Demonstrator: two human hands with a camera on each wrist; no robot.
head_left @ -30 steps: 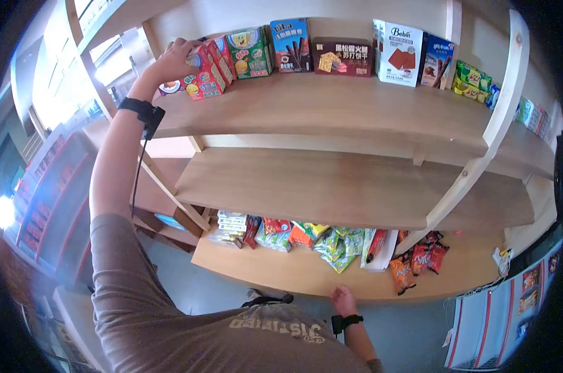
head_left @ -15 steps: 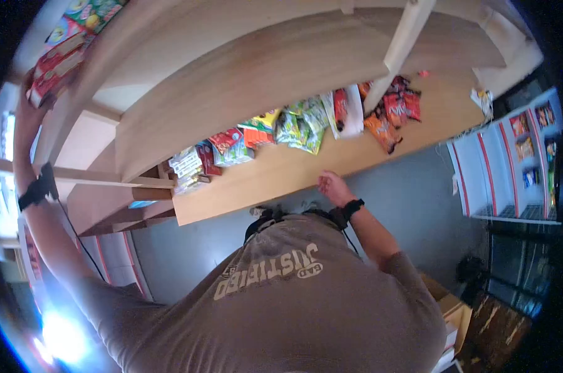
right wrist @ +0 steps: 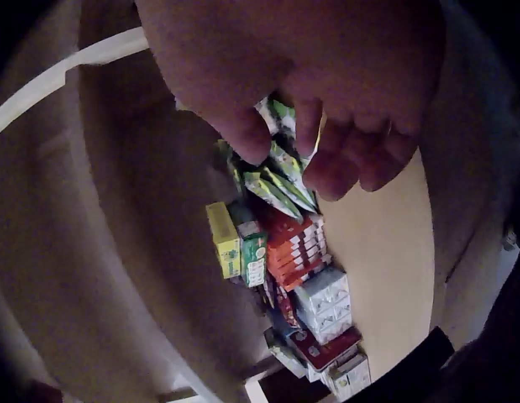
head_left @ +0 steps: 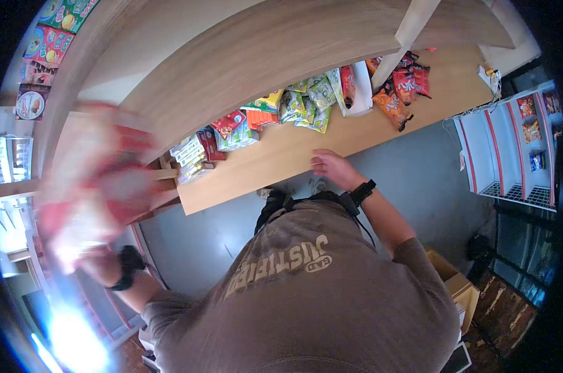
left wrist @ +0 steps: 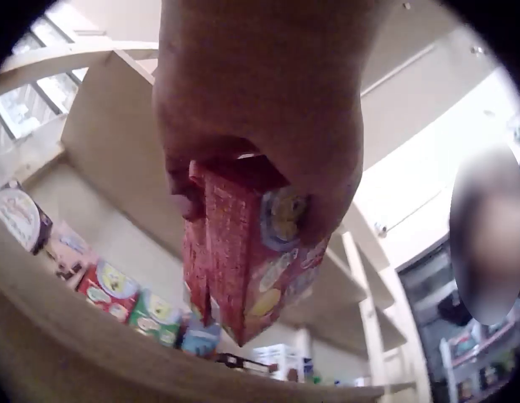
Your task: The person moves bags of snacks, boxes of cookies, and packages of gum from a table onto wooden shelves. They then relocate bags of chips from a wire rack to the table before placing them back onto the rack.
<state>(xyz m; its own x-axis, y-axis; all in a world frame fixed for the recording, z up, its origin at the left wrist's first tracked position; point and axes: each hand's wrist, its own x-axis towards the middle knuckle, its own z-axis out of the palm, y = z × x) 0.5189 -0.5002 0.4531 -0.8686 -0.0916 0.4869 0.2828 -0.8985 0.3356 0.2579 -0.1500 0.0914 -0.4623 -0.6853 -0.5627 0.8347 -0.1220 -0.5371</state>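
Note:
My left hand (left wrist: 260,101) grips two red cartons (left wrist: 235,243) side by side, thumb on one side and fingers on the other. In the head view these boxes are blurred by motion at the left, in front of the shelves. A cartoon picture shows on the front of one of them. My right hand (head_left: 332,169) hangs loosely over the front edge of the low table (head_left: 256,174), fingers relaxed with nothing in them. Past it in the right wrist view lie green snack bags (right wrist: 277,189) and a stack of orange-red packs (right wrist: 295,252).
On the upper shelf stand a red box (head_left: 48,45), a green box (head_left: 67,13) and a round-labelled box (head_left: 31,104). Orange and red chip bags (head_left: 403,87) lie on the table's right part. A white rack (head_left: 505,146) stands at right, a cardboard box (head_left: 459,289) behind me.
My left hand has taken the two red cartons off the upper shelf and swung them down towards my body. The head view has tipped downward. My right hand stays near the table edge.

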